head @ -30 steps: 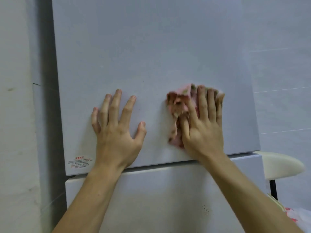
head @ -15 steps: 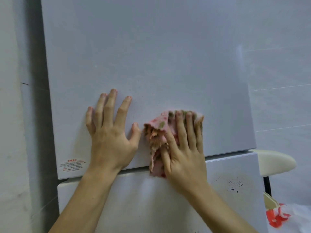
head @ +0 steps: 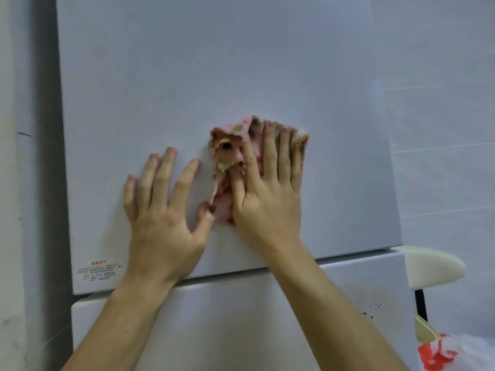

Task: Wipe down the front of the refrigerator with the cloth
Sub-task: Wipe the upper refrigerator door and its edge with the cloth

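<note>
Change vs. half a second ago: the right hand point(head: 267, 199) and the cloth point(head: 233, 145) have moved up the refrigerator. Before, they straddled the seam between the two doors; now both sit wholly on the upper door point(head: 187, 76), with the seam below the wrist. The left hand point(head: 163, 218) has kept its place on the door.

Right hand: fingers straight and close together, palm flat, pressing the cloth against the door. Nothing is curled round it. The thumb lies up along the cloth's left part. The cloth is pink with a flower print. It bunches out past the fingertips and to the left of the index finger, and a tail hangs beside the thumb.

Left hand: spread flat on the bare door, fingers apart, holding nothing. Its thumb tip is at the cloth's lower corner; whether they touch, cannot tell.

Edges and room: broad bare door lies above both hands and to the right of the right hand, up to the door's right edge. The door's left edge is near the left hand's little finger. A printed sticker point(head: 99, 270) sits below and left of the left wrist. The lower door point(head: 241, 317) lies under both forearms, with dark specks point(head: 372, 303) to the right of the right forearm. Beyond the right edge are a cream stool seat point(head: 434, 266) and a red-and-white bag point(head: 450, 352).
</note>
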A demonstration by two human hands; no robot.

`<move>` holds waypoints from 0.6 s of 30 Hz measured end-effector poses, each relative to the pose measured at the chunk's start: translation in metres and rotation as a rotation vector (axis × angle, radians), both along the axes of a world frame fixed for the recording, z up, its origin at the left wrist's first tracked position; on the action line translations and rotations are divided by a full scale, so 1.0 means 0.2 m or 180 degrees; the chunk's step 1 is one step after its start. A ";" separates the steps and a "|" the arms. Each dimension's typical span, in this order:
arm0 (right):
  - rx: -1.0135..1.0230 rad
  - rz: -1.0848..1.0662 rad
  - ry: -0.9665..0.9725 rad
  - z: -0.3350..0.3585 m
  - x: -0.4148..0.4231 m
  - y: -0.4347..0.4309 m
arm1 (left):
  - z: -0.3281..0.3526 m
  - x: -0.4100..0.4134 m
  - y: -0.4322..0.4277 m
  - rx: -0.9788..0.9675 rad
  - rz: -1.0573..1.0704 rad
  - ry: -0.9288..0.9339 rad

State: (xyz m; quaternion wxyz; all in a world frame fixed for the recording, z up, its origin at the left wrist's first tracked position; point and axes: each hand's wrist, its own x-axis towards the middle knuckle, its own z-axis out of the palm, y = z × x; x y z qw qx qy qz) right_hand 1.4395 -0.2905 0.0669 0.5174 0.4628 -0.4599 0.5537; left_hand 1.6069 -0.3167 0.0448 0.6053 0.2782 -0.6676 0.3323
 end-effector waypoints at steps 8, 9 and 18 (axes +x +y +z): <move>0.0376 0.0028 0.0616 -0.38 -0.02 0.07 | 0.00 0.02 0.02 0.0115 0.0056 -0.0060; 0.0345 0.0010 0.0623 -0.36 -0.02 0.07 | 0.00 0.03 0.02 0.0129 0.0062 -0.0081; -0.0181 -0.0141 -0.0154 0.21 0.06 -0.05 | 0.01 0.11 -0.01 0.0113 0.0202 -0.0114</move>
